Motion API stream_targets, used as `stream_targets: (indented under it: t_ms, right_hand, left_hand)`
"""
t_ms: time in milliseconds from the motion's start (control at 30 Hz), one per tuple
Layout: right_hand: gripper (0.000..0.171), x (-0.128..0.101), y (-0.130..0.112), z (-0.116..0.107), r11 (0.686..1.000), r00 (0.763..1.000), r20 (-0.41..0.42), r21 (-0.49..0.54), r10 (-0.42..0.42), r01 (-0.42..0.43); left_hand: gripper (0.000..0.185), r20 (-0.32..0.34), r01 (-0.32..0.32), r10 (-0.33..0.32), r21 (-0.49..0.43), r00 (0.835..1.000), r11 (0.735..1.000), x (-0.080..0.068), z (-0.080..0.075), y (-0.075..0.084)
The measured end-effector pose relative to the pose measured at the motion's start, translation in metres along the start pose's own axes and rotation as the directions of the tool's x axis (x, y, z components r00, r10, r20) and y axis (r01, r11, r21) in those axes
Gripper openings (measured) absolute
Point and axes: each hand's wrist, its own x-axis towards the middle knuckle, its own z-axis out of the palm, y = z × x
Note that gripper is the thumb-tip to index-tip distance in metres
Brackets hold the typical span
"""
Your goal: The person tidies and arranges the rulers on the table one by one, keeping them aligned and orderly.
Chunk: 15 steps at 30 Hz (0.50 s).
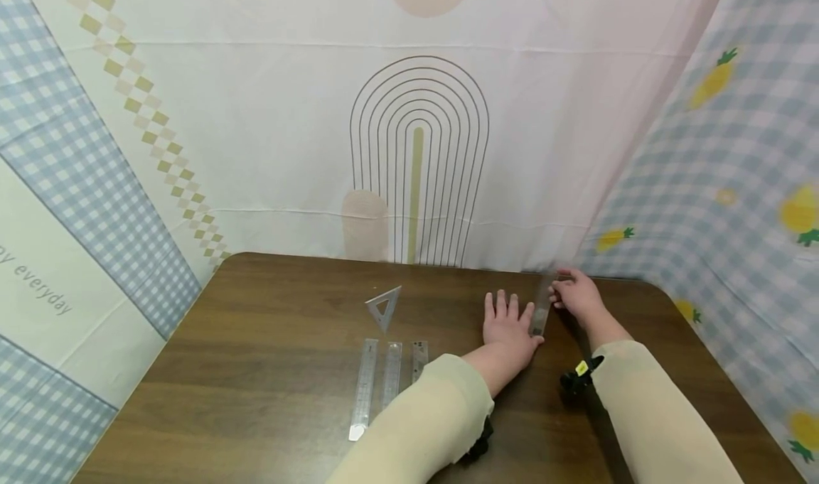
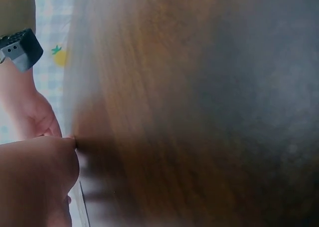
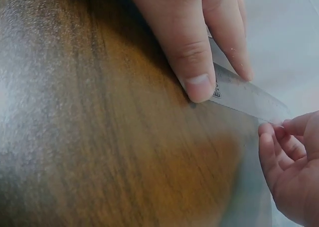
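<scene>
The clear, colourless plastic ruler (image 1: 542,306) lies near the back right of the dark wood-grain worktop (image 1: 269,370), running away from the person toward the printed fabric backdrop (image 1: 288,114). The left hand (image 1: 508,327) lies palm down just beside it, fingers (image 1: 500,303) straight and a little spread, the thumb side against the ruler's near end. In the right wrist view the right hand (image 3: 199,32) has its thumb tip pressed at the ruler's edge (image 3: 244,95) with another finger on its face, so it appears pinched there and tilted up off the wood; the blurred far end in the head view fits that, though the lift cannot be read for certain. The left wrist view is too blurred to add anything.

To handle this well, I judge that the flat left hand should steady the near end while the right thumb works under the thin edge. Slick plastic on a smooth top tends to slide instead of rising.

Well apart to the left lie three more clear straight rulers (image 1: 365,388) side by side, with a clear plastic set square (image 1: 384,306) beyond them. A small black and yellow device (image 1: 581,374) sits at the right wrist.
</scene>
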Motion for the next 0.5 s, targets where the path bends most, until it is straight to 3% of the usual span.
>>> stream_targets:
  t_ms: [500]
  right_hand:
    - [0.053, -0.0067, 0.0021, 0.0046, 0.990, 0.999, -0.015, 0.132, 0.048, -0.045]
  left_hand:
    - [0.071, -0.040, -0.019, 0.020, 0.022, 0.999, 1.000, -0.0049, 0.0020, -0.0020]
